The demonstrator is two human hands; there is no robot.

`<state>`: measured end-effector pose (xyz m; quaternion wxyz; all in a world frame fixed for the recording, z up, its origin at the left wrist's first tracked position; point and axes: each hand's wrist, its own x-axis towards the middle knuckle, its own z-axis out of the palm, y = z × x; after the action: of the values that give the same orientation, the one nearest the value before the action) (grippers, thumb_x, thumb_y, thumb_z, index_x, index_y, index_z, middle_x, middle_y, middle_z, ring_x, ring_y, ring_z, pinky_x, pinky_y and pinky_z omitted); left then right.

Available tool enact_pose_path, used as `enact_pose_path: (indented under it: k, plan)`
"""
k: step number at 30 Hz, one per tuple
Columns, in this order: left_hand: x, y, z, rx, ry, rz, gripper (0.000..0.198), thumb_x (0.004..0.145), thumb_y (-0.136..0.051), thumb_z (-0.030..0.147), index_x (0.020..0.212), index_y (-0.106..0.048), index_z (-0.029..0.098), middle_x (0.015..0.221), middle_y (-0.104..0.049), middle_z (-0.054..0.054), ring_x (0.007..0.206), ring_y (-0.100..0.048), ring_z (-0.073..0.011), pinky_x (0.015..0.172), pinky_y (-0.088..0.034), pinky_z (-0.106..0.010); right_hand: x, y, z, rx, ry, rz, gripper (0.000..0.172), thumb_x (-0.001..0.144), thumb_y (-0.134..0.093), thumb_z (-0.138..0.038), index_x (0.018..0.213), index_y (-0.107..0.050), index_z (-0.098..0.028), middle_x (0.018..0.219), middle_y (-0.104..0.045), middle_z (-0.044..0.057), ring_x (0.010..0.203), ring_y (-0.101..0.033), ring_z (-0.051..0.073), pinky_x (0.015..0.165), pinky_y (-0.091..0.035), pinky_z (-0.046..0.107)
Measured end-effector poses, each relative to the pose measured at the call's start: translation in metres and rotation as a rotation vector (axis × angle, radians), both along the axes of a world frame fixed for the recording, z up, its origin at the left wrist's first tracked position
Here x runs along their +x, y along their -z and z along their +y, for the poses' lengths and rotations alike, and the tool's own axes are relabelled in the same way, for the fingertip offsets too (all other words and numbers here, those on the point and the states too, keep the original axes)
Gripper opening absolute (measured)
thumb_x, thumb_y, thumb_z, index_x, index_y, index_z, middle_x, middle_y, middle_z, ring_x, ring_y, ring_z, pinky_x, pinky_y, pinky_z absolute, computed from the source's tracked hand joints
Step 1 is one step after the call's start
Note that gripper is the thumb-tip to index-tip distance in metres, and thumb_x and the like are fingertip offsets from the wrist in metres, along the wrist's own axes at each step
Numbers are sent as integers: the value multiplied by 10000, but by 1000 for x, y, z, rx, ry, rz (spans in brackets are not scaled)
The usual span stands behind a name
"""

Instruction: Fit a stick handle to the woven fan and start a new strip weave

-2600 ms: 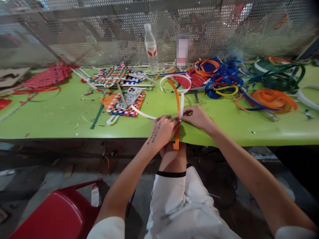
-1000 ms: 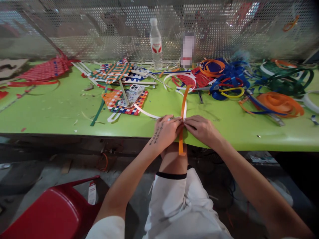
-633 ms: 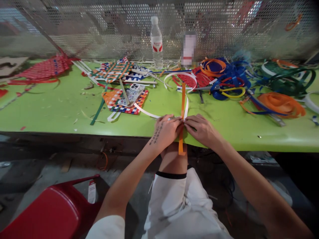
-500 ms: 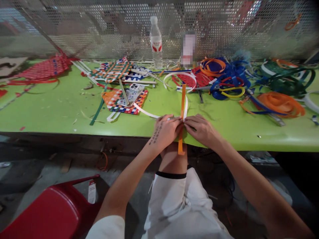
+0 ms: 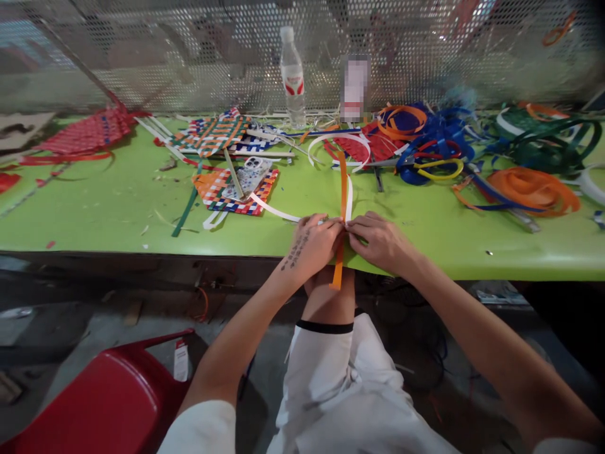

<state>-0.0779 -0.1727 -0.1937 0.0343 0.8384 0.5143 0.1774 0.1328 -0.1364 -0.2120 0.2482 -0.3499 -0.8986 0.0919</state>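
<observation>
Near the front edge of the green table, my left hand (image 5: 319, 243) and my right hand (image 5: 373, 238) meet with fingertips pinched together. Between them an orange plastic strip (image 5: 343, 183) stands up above the fingers, and its lower end hangs down over my knee. A white plastic strip (image 5: 350, 197) rises beside it from my right fingertips. Another length of white strip (image 5: 276, 211) runs from the left hand toward a phone (image 5: 250, 180). My fingers hide the spot where the strips cross. Both hands are closed on the strips.
Under the phone lies a multicoloured woven piece (image 5: 208, 195). A water bottle (image 5: 293, 82) stands at the back by the perforated metal screen. To the right are yellow-handled scissors (image 5: 439, 169) and an orange strip coil (image 5: 529, 192). A red chair (image 5: 108, 391) is at lower left.
The orange strip's upper end has tipped slightly left, and its lower end has turned a little. Both hands keep their pinch in nearly the same place. The view has shifted slightly.
</observation>
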Motion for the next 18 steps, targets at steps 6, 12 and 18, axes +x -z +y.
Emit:
enact_pose_path:
  k: [6, 12, 18]
  plan:
    - [-3, -4, 8, 49, 114, 60, 303, 1079, -532, 197, 1313, -723, 177, 1350, -769, -110, 1360, -609, -291, 1146, -412, -455, 0, -3, -1, 61, 44, -78, 239, 1032, -575, -207, 1050, -813, -202, 1100, -787, 123, 1027, -685, 310, 977, -553, 479]
    - [-5, 2, 12, 46, 64, 49, 266, 1088, -532, 276, 1266, -720, 215, 1240, -790, -100, 1266, -638, -292, 1105, -417, -439, 2, 2, 0, 74, 53, -44, 236, 1050, -582, -234, 1007, -813, -215, 1114, -787, 108, 1010, -686, 274, 925, -554, 428]
    - [-8, 6, 12, 49, 59, 2, 349, 1087, -558, 299, 1396, -714, 253, 1342, -790, -49, 1281, -627, -273, 1154, -378, -446, 2, 2, 0, 68, 86, -79, 237, 1059, -580, -269, 1010, -809, -230, 1023, -781, 90, 976, -696, 264, 853, -564, 390]
